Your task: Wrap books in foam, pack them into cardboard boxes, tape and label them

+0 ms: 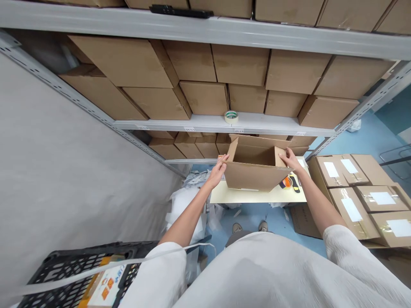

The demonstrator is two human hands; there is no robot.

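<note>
An open cardboard box (257, 176) stands on a pale yellow work table (233, 195), its top flaps raised. My left hand (218, 170) presses its fingers to the box's upper left edge. On the opposite side, my right hand (290, 159) grips the right flap, thumb toward the inside. The interior is in shadow, and its bottom cannot be seen. Close to my right wrist, an orange and black tape dispenser (287, 183) lies on the table, partly hidden by the box.
Shelves (212, 124) full of closed cartons rise ahead, with a tape roll (231, 116) on one ledge. Labelled cartons (349, 209) are stacked at right. White wrapping material (184, 205) lies at left. A black crate (61, 267) stands at lower left by the wall.
</note>
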